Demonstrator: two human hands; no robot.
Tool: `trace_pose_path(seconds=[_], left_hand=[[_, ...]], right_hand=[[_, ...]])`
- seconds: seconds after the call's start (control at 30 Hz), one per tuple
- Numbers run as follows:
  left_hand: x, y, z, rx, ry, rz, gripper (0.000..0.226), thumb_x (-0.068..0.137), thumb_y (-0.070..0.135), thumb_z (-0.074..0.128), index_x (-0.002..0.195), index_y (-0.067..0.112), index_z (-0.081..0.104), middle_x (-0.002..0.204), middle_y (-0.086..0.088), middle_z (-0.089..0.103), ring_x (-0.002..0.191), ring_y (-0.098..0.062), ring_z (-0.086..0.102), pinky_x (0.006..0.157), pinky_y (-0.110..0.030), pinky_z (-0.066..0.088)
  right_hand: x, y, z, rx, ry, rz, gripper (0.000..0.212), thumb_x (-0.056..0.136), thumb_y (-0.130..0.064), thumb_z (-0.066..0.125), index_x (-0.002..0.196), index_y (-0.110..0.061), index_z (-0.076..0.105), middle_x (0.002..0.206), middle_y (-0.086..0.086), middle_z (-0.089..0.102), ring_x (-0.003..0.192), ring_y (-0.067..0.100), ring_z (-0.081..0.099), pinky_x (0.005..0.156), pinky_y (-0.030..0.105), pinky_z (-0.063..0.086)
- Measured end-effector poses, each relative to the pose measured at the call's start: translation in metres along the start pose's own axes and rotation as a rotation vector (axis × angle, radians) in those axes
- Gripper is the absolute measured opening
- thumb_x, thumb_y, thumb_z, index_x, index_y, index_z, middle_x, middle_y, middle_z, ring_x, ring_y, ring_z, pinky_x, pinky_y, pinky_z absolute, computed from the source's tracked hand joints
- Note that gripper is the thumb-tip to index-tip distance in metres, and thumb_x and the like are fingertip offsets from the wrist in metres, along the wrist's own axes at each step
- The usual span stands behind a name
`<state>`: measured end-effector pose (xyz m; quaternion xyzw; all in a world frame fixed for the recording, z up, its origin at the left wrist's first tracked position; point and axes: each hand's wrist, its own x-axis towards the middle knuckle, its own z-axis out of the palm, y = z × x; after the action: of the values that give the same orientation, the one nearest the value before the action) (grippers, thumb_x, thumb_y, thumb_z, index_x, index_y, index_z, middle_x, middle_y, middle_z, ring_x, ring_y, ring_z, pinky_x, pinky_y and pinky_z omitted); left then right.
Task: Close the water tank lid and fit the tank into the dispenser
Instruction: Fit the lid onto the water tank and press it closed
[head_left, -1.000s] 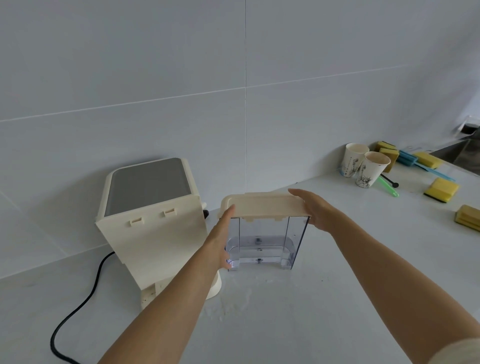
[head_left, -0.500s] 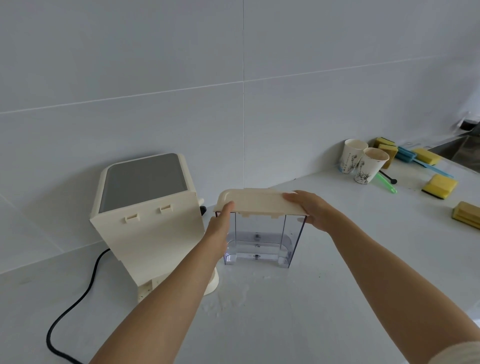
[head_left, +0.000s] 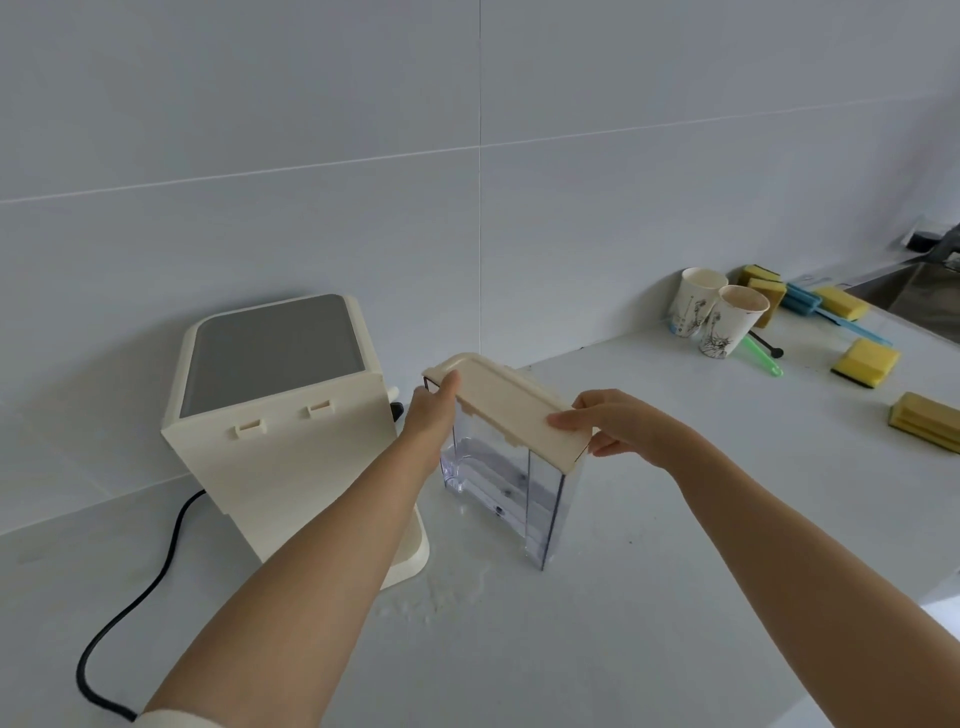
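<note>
We see the clear water tank (head_left: 511, 488) standing on the white surface (head_left: 649, 597), just right of the cream dispenser (head_left: 291, 415), with its cream lid (head_left: 511, 408) lying closed across the top. The left hand (head_left: 428, 415) grips the lid's far left end, thumb on top. The right hand (head_left: 615, 423) pinches the lid's near right corner, thumb above and fingers below. The tank is turned at an angle to the dispenser, whose back panel with two small tabs faces us. A black power cord (head_left: 130, 603) trails from the dispenser over the surface. Near the tank's base we note a wet patch (head_left: 441, 597). Well apart, at the right, stand two paper cups (head_left: 719, 319) among yellow sponges (head_left: 865, 364).
</note>
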<state>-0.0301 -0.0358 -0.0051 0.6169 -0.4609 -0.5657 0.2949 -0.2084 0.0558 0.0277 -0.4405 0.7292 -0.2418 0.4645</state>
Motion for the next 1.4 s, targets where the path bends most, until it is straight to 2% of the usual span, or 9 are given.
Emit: trace_pose_path(seconds=[0.1, 0.2, 0.33, 0.67, 0.77, 0.8, 0.9, 1.1, 1.4], left_hand=[[0.004, 0.005, 0.001, 0.04, -0.033, 0.05, 0.052, 0.087, 0.041, 0.039, 0.125, 0.005, 0.045, 0.115, -0.011, 0.055, 0.105, -0.029, 0.052, 0.084, -0.036, 0.04], [0.006, 0.01, 0.001, 0.07, -0.066, 0.08, 0.022, 0.087, 0.033, 0.039, 0.082, 0.015, 0.051, 0.076, -0.001, 0.044, 0.07, -0.018, 0.041, 0.062, -0.029, 0.032], [0.008, 0.016, 0.002, 0.118, -0.091, 0.12, 0.014, 0.081, 0.027, 0.039, 0.071, 0.017, 0.041, 0.073, -0.004, 0.037, 0.07, -0.02, 0.034, 0.066, -0.029, 0.027], [0.0, 0.018, -0.007, 0.112, -0.191, 0.111, 0.013, 0.076, 0.029, 0.042, 0.077, 0.018, 0.048, 0.089, -0.008, 0.044, 0.085, -0.021, 0.041, 0.083, -0.032, 0.034], [-0.025, 0.025, -0.009, 0.118, -0.181, 0.138, 0.051, 0.074, 0.036, 0.05, 0.115, 0.007, 0.051, 0.119, -0.014, 0.053, 0.11, -0.029, 0.049, 0.094, -0.032, 0.036], [-0.034, 0.024, -0.009, 0.13, -0.176, 0.149, 0.058, 0.08, 0.035, 0.051, 0.131, 0.009, 0.042, 0.133, -0.009, 0.048, 0.119, -0.026, 0.046, 0.095, -0.029, 0.038], [-0.064, 0.015, -0.005, 0.162, -0.178, 0.249, 0.057, 0.084, 0.03, 0.056, 0.135, 0.018, 0.034, 0.117, 0.005, 0.049, 0.104, -0.017, 0.049, 0.072, -0.02, 0.041], [-0.09, -0.018, 0.013, 0.424, -0.081, 0.371, 0.091, 0.067, 0.048, 0.069, 0.14, 0.016, 0.024, 0.144, -0.004, 0.035, 0.129, -0.025, 0.041, 0.102, -0.041, 0.041], [-0.091, -0.022, 0.024, 0.628, 0.121, 0.447, 0.094, 0.067, 0.051, 0.069, 0.139, 0.016, 0.021, 0.142, -0.008, 0.034, 0.122, -0.025, 0.045, 0.089, -0.035, 0.046]], right_hand=[[-0.003, -0.004, 0.009, -0.062, -0.05, -0.001, 0.023, 0.077, -0.038, 0.063, 0.077, -0.018, 0.054, 0.083, -0.003, 0.06, 0.075, 0.015, 0.06, 0.093, 0.036, 0.048], [-0.005, -0.01, 0.019, -0.097, -0.072, -0.005, 0.033, 0.077, -0.04, 0.064, 0.094, -0.013, 0.054, 0.085, -0.004, 0.06, 0.075, 0.017, 0.063, 0.092, 0.037, 0.05], [-0.007, -0.018, 0.031, -0.133, -0.092, -0.018, 0.043, 0.075, -0.041, 0.066, 0.101, -0.012, 0.05, 0.083, 0.0, 0.063, 0.073, 0.017, 0.064, 0.089, 0.036, 0.051], [-0.003, -0.021, 0.037, -0.19, -0.169, -0.005, 0.066, 0.077, -0.05, 0.059, 0.129, -0.015, 0.037, 0.114, 0.008, 0.061, 0.099, 0.022, 0.062, 0.096, 0.038, 0.046], [0.004, -0.024, 0.026, -0.135, -0.106, -0.047, 0.079, 0.08, -0.049, 0.055, 0.142, -0.019, 0.018, 0.138, 0.013, 0.047, 0.116, 0.027, 0.053, 0.1, 0.04, 0.042], [0.007, -0.026, 0.022, -0.113, -0.066, -0.076, 0.078, 0.081, -0.049, 0.053, 0.143, -0.02, 0.017, 0.143, 0.013, 0.042, 0.121, 0.028, 0.049, 0.103, 0.04, 0.04], [0.019, -0.035, 0.015, -0.094, 0.027, -0.198, 0.066, 0.086, -0.045, 0.048, 0.142, -0.022, 0.024, 0.15, 0.008, 0.033, 0.135, 0.025, 0.034, 0.11, 0.037, 0.027], [0.041, -0.065, 0.03, -0.304, -0.016, -0.396, 0.044, 0.092, -0.036, 0.04, 0.134, -0.024, 0.042, 0.148, 0.005, 0.033, 0.137, 0.024, 0.029, 0.107, 0.034, 0.027], [0.059, -0.072, 0.048, -0.566, -0.086, -0.408, 0.038, 0.094, -0.033, 0.03, 0.13, -0.03, 0.043, 0.152, 0.003, 0.025, 0.144, 0.024, 0.003, 0.114, 0.046, 0.007]])
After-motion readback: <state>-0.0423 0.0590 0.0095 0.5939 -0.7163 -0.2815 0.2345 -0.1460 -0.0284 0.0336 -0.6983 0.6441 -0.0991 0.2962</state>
